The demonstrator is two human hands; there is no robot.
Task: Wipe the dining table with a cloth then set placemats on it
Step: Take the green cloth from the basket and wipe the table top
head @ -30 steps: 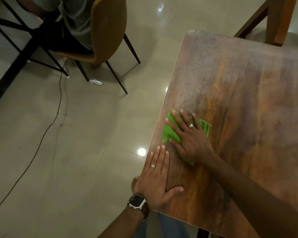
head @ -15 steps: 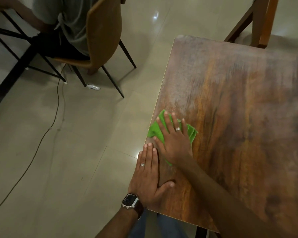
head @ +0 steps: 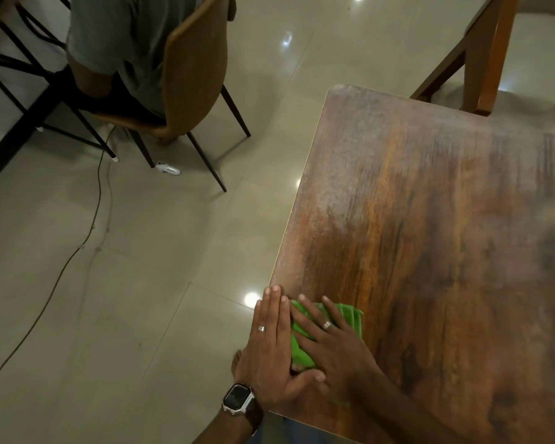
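Green cloth (head: 302,344) lies folded at the near left corner of the wooden table (head: 430,235), close to the table's left edge. Right hand (head: 332,342) lies flat on top of it, fingers straight and spread, pressing it down; a ring shows on one finger. Left hand (head: 273,354) rests flat along the table's left edge, fingers straight and together, thumb stretched toward the right hand's wrist, its side touching the cloth. It grips nothing. Watch (head: 237,398) on the left wrist. Pale haze covers the far left part of the tabletop. Across the tiled floor (head: 125,283), a person sits on a brown chair (head: 189,75). Cable (head: 87,238) trails over the tiles.
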